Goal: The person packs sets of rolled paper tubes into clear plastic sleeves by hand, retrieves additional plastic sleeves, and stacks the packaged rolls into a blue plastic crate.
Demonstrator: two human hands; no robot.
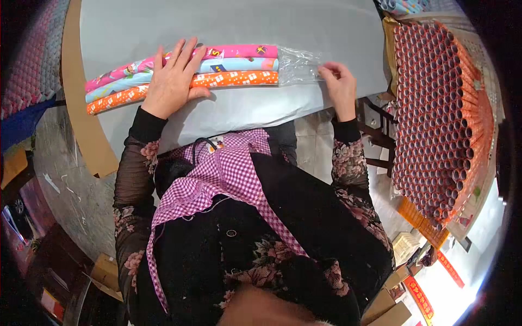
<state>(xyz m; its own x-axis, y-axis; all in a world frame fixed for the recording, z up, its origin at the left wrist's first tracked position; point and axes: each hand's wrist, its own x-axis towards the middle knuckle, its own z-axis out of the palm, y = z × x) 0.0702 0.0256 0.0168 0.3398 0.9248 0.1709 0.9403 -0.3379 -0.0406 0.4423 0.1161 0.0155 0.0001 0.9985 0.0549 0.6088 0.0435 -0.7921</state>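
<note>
Three paper rolls lie side by side across the table: a pink patterned roll (244,51) at the back, a light blue roll (242,65) in the middle and an orange roll with white prints (234,79) at the front. A clear plastic bag (299,66) extends past their right ends, crumpled and slack. My left hand (173,81) rests across the rolls with its fingers spread. At the bag's right end, my right hand (340,87) pinches the plastic between thumb and fingers.
The table has a grey covering (228,22) and a cardboard strip (89,119) along its left edge. To the right stands a big stack of orange rolls (429,119), ends facing me. More stacked rolls (32,54) are at the far left. A dark wooden stool (378,136) is under the right side.
</note>
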